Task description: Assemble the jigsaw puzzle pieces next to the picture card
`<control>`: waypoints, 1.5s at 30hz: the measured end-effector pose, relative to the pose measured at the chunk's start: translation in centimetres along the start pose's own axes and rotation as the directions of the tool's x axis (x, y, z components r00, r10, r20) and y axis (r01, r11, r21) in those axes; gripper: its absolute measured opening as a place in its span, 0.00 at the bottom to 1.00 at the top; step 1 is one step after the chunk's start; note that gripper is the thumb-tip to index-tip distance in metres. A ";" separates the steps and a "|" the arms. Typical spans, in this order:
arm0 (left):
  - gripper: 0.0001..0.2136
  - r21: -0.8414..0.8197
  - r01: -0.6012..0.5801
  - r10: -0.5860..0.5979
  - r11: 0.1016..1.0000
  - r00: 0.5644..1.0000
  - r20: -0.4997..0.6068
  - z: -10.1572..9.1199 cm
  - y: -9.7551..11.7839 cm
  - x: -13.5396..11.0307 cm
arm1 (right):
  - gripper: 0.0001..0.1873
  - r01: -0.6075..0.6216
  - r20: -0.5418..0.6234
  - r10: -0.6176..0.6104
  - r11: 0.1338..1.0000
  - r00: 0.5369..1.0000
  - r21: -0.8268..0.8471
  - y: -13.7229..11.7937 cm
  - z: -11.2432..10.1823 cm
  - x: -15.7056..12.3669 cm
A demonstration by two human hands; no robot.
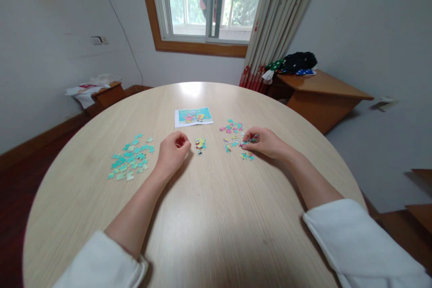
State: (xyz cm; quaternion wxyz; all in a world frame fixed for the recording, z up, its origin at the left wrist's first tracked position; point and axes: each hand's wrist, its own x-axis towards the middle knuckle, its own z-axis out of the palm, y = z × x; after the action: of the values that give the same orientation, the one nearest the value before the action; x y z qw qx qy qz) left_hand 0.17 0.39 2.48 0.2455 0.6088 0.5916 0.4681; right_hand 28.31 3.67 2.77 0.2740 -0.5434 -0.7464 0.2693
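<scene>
A small joined patch of jigsaw puzzle [200, 145], showing a yellow cartoon figure, lies on the table in front of me. Just left of it, my left hand [173, 149] rests with its fingers curled and thumb against the forefinger; whatever is in that pinch, if anything, is too small to see. My right hand [265, 141] is closed at the right-hand group of loose pink, yellow and teal puzzle pieces [231, 127], its fingertips pinching a puzzle piece [242, 144] among them. Some pieces are partly hidden by those fingers.
Beyond the patch lies a printed picture sheet [194, 117] with cartoon figures. Many teal and pale green puzzle pieces [130, 158] are spread at the left of the round wooden table [202, 234]. A wooden cabinet [324, 87] with cloths stands behind on the right.
</scene>
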 end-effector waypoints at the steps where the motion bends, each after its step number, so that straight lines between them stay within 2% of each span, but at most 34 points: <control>1: 0.03 -0.001 -0.001 0.001 1.000 1.000 -0.003 0.0 0.0 0.0 | 0.19 -0.012 0.019 0.012 1.000 1.000 0.016 -0.1 0.0 0.0; 9: 0.02 -0.001 -0.003 0.002 1.000 1.000 -0.013 0.0 0.0 0.0 | 0.22 -0.038 0.066 0.033 0.997 0.997 0.074 -0.9 -0.1 -0.2; 16: 0.03 -0.006 -0.004 0.004 1.000 1.000 -0.007 0.0 -0.2 0.0 | 0.18 -0.063 0.082 0.052 0.987 0.995 0.149 -1.1 0.0 -0.2; 27: 0.03 -0.007 0.000 0.000 1.000 1.000 -0.004 0.0 -0.3 0.0 | 0.17 -0.048 0.078 0.035 0.984 0.996 0.170 -1.0 0.2 -0.2; 32: 0.04 0.007 0.008 -0.009 1.000 0.999 0.039 0.0 -0.3 0.0 | 0.19 -0.019 0.109 0.003 0.989 0.994 0.146 -0.9 0.4 -0.4; 37: 0.04 0.106 -0.078 0.066 0.991 0.991 0.113 0.1 -0.2 -0.3 | 0.19 0.011 0.127 -0.025 0.994 0.992 0.108 -0.6 0.5 -0.3; 45: 0.05 0.194 -0.131 0.096 0.972 0.979 0.181 0.4 -0.8 -0.3 | 0.16 0.010 0.130 -0.020 0.997 0.991 0.079 -0.8 0.5 -0.3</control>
State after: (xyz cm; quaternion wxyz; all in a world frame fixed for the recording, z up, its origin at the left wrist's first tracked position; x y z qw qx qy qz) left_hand 0.19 0.33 1.56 0.2037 0.7015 0.5775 0.3644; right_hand 27.51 3.15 3.00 0.2477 -0.5078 -0.7557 0.3313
